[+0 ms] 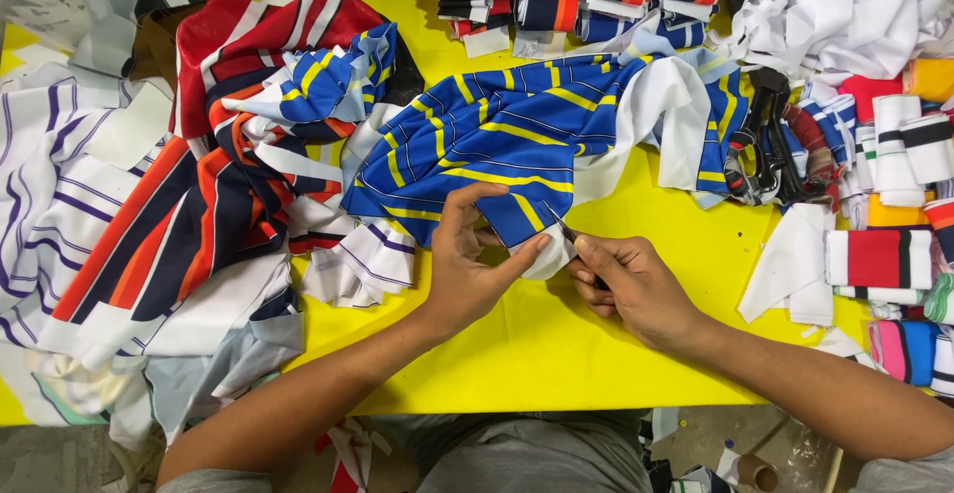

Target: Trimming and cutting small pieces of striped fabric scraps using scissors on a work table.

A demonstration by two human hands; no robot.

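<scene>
The blue shirt (517, 145), smooth knit with yellow stripes, lies spread on the yellow table (556, 354); its near edge is pinched by the left hand (467, 259). The right hand (631, 284) grips a small cutter (564, 235) at that edge. Trimming looks barely begun. Striped garments (189, 215) pile alongside.

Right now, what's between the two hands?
In the head view, a white edge of the blue-and-yellow striped fabric lies between the left hand and right hand; the right hand holds a small thin tool against it.
</scene>
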